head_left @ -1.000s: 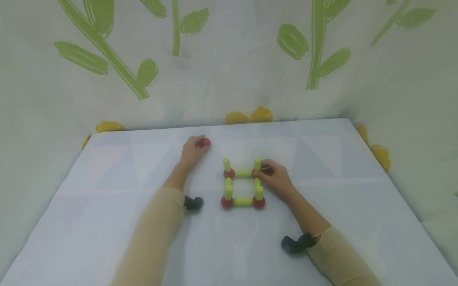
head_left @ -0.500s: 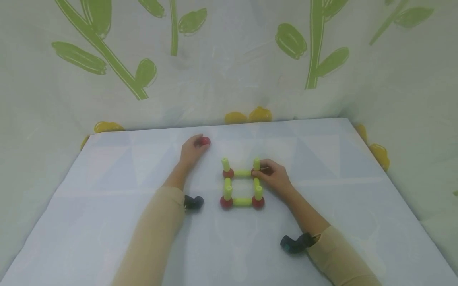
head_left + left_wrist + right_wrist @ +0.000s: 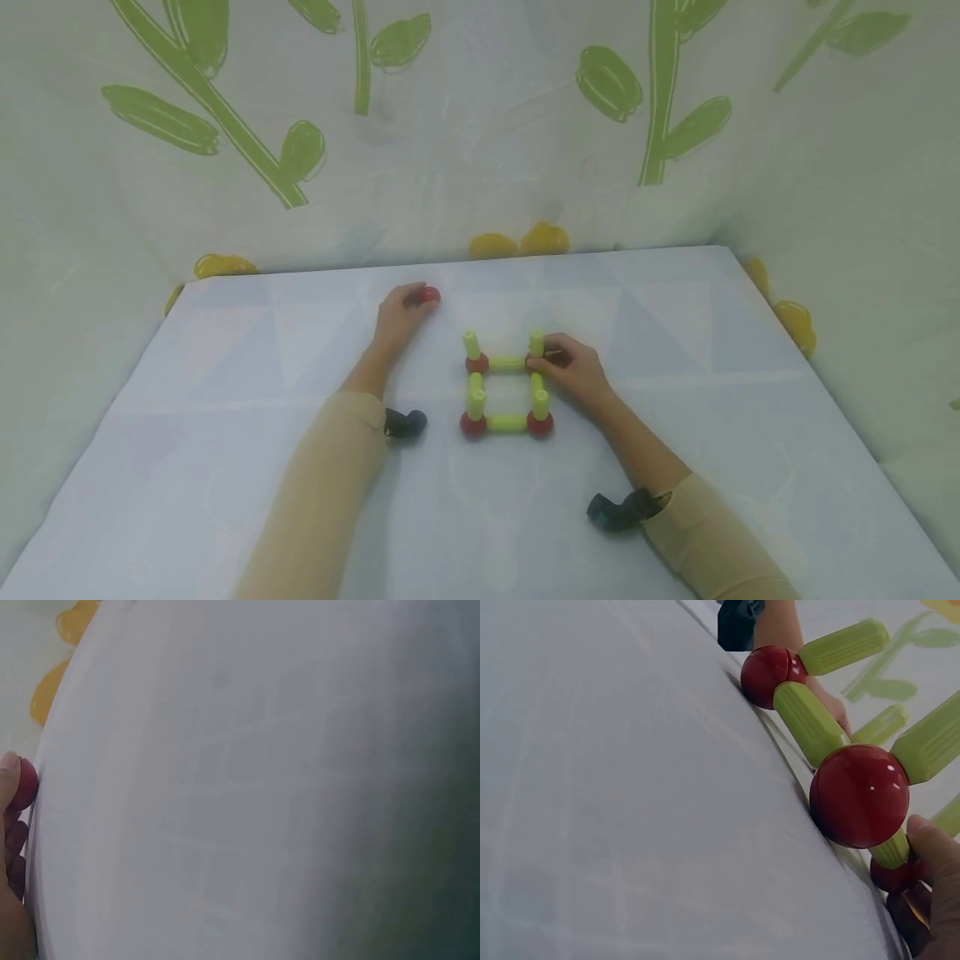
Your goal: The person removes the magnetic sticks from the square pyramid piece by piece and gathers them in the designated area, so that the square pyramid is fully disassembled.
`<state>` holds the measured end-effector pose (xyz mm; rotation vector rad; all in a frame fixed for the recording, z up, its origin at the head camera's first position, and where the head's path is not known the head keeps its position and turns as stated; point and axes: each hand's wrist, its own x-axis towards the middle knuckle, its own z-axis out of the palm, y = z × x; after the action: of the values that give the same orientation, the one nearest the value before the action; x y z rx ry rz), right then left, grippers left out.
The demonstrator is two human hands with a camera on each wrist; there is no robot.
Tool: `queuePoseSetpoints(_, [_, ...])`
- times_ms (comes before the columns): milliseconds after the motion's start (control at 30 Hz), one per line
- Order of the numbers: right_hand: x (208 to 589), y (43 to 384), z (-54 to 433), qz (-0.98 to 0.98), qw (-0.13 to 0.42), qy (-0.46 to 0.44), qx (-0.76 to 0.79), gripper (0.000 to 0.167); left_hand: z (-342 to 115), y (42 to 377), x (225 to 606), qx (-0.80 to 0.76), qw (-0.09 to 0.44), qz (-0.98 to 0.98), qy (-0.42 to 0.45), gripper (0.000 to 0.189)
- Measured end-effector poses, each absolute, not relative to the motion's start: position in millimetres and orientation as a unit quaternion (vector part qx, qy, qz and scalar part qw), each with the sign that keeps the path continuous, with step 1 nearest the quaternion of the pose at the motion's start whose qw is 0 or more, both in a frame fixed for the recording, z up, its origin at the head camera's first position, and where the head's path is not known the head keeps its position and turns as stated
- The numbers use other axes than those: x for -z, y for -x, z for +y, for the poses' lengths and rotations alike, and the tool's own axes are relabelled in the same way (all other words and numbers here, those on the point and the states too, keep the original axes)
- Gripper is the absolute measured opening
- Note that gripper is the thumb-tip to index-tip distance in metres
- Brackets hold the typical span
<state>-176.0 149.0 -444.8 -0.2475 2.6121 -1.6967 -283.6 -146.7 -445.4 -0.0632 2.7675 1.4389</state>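
Between the thumb and fingers of my left hand (image 3: 400, 315) is a red ball (image 3: 431, 295), near the table's far edge. Right of it stands a square frame of yellow-green rods (image 3: 507, 423) joined by red balls (image 3: 473, 425) at the corners, with a short rod upright on each ball. My right hand (image 3: 576, 368) pinches the frame's far right corner ball, which the fingers partly cover. In the right wrist view, the thumb (image 3: 930, 844) presses by that corner, behind a nearer red ball (image 3: 860, 796). The left wrist view catches the held ball (image 3: 25, 785) at its left edge.
A white table (image 3: 480, 517) with faint bluish triangles lies under everything. Behind it hangs a pale wall covering (image 3: 480, 167) with green leaves and yellow shapes. Dark wrist cameras (image 3: 405, 425) jut inward from both cuffs, low over the table.
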Motion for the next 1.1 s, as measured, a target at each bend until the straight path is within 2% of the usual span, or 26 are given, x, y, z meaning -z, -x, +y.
queuePoseSetpoints(400, [441, 174, 145, 0.840, 0.016, 0.066, 0.538, 0.027, -155, 270, 442, -0.497, -0.017, 0.867, 0.011, 0.059])
queuePoseSetpoints(567, [446, 176, 147, 0.838, 0.001, 0.076, 0.540, 0.026, -154, 257, 439, -0.528, -0.013, 0.849, 0.009, 0.054])
queuePoseSetpoints(700, [449, 178, 149, 0.834, -0.010, 0.085, 0.545, 0.027, -145, 243, 434, -0.541, -0.033, 0.839, -0.047, 0.047])
queuePoseSetpoints(833, [449, 178, 149, 0.835, -0.004, 0.084, 0.544, 0.029, -133, 227, 424, -0.543, -0.054, 0.825, -0.148, 0.043])
queuePoseSetpoints(933, [443, 175, 147, 0.835, 0.004, 0.081, 0.544, 0.029, -124, 213, 410, -0.536, -0.019, 0.821, -0.193, 0.047])
queuePoseSetpoints(1100, [441, 173, 147, 0.835, 0.006, 0.090, 0.543, 0.028, -115, 209, 419, -0.525, 0.074, 0.826, -0.191, 0.059])
